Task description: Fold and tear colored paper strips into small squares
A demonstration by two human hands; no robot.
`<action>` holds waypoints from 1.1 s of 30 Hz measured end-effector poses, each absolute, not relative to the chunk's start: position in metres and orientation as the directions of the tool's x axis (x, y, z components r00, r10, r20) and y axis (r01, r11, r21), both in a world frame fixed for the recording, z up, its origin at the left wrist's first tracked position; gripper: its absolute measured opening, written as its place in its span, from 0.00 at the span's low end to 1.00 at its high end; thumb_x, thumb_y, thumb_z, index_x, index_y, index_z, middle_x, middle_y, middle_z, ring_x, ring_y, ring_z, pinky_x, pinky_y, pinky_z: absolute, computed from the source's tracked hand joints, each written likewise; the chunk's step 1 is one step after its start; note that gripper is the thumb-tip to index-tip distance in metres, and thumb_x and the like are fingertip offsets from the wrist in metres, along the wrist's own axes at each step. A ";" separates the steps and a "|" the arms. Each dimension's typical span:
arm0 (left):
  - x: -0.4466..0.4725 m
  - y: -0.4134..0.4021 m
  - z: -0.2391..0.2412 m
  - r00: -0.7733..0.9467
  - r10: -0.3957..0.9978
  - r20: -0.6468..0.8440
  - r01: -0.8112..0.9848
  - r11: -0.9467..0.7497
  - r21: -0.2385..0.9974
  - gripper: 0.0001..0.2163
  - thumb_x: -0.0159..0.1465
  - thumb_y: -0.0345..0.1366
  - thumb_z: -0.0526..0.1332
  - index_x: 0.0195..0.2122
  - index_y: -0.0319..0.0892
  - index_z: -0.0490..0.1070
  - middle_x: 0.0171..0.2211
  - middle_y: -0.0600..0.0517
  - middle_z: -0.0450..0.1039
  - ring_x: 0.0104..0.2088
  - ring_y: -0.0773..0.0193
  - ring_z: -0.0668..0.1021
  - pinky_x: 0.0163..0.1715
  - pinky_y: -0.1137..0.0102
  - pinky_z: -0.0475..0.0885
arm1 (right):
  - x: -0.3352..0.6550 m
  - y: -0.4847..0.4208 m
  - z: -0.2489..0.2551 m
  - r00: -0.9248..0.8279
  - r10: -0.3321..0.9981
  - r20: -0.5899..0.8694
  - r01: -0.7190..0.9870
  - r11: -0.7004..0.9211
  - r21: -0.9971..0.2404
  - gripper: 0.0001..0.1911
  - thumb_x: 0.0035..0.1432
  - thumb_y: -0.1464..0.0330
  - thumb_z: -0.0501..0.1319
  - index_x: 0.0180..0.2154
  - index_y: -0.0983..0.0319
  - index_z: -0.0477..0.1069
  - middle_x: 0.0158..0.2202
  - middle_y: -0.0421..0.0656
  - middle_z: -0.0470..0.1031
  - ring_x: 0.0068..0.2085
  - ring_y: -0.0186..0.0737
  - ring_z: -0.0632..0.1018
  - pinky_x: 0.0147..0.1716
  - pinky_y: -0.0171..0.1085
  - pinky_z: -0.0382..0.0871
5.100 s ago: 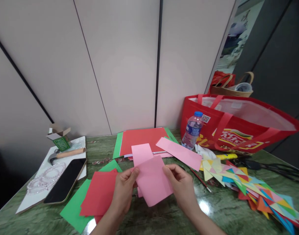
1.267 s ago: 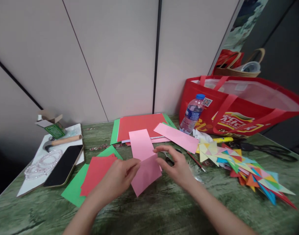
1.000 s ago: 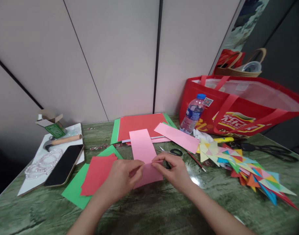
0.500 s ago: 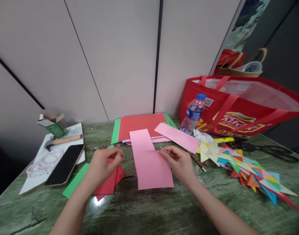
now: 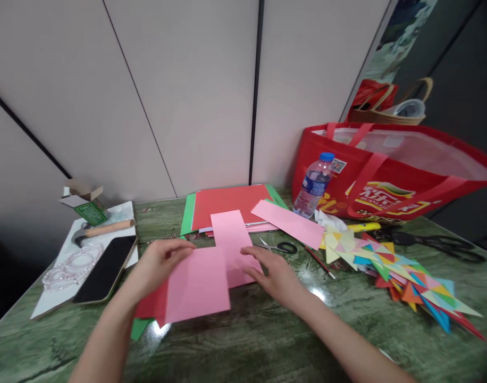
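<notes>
My left hand [image 5: 164,266] pinches the upper left edge of a pink paper square [image 5: 199,284]. That square is held partly over a pile of red paper [image 5: 150,304] and green paper [image 5: 140,329], and it overlaps a long pink paper strip [image 5: 233,239] in the middle. My right hand [image 5: 267,271] is at the right side of the strip, thumb and fingers apart, with nothing held in it. Just beyond it lie small scissors [image 5: 285,247] and a pencil [image 5: 321,263]. A second pink strip [image 5: 289,221] lies farther back on the table.
A stack of coloured sheets [image 5: 231,205] stands against the wall. To the right are a water bottle [image 5: 313,186], a red bag [image 5: 355,175], folded paper pieces [image 5: 403,276] and large black scissors [image 5: 438,244]. On the left are a phone [image 5: 106,268], beads [image 5: 74,263] and a sickle [image 5: 108,229].
The pink square has moved left off the strip, from my right hand to my left. My right hand has opened and moved slightly left, and the small scissors now show.
</notes>
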State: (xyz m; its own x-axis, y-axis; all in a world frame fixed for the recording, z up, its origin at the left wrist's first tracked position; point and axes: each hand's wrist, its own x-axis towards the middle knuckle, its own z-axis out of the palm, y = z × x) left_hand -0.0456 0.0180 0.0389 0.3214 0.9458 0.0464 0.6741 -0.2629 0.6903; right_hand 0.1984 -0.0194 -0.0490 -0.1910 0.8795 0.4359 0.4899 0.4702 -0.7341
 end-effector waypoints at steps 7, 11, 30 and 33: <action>-0.107 0.048 0.018 0.079 0.997 -0.018 0.877 -0.061 0.476 0.13 0.54 0.42 0.56 0.29 0.41 0.76 0.31 0.50 0.78 0.33 0.56 0.76 0.27 0.72 0.67 | 0.201 -0.013 -0.072 -0.463 0.826 0.320 0.682 0.563 -0.466 0.41 0.44 0.73 0.66 0.58 0.62 0.53 0.58 0.53 0.59 0.60 0.50 0.57 0.56 0.53 0.52; -0.099 0.051 0.013 0.029 0.996 0.081 0.958 -0.051 0.284 0.13 0.54 0.39 0.55 0.35 0.41 0.75 0.35 0.46 0.78 0.36 0.53 0.77 0.32 0.69 0.67 | 0.201 -0.013 -0.074 -0.465 0.839 0.283 0.718 0.544 -0.434 0.34 0.45 0.77 0.64 0.55 0.63 0.59 0.55 0.52 0.64 0.55 0.49 0.65 0.53 0.50 0.60; 0.000 0.020 -0.011 0.291 0.854 -0.430 -0.044 0.461 0.886 0.16 0.59 0.47 0.54 0.37 0.38 0.63 0.25 0.45 0.75 0.25 0.58 0.78 0.29 0.62 0.74 | 0.193 -0.023 -0.043 -0.288 0.832 0.474 0.436 0.555 -0.708 0.09 0.54 0.76 0.54 0.33 0.61 0.71 0.41 0.45 0.76 0.43 0.38 0.76 0.44 0.36 0.68; -0.004 0.023 -0.012 0.322 0.837 -0.443 -0.149 0.507 0.849 0.14 0.59 0.44 0.57 0.39 0.39 0.61 0.29 0.45 0.75 0.27 0.59 0.79 0.28 0.62 0.74 | 0.190 -0.032 -0.030 -0.405 0.827 0.390 0.278 0.518 -0.809 0.08 0.52 0.76 0.55 0.31 0.60 0.70 0.40 0.42 0.77 0.43 0.37 0.76 0.43 0.35 0.69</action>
State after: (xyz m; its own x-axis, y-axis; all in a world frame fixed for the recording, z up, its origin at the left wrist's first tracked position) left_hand -0.0043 0.0235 -0.0120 0.3218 0.8366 -0.4433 -0.1490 0.5071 0.8489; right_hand 0.1901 -0.0322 -0.0301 -0.4052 0.8268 0.3903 0.2778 0.5180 -0.8090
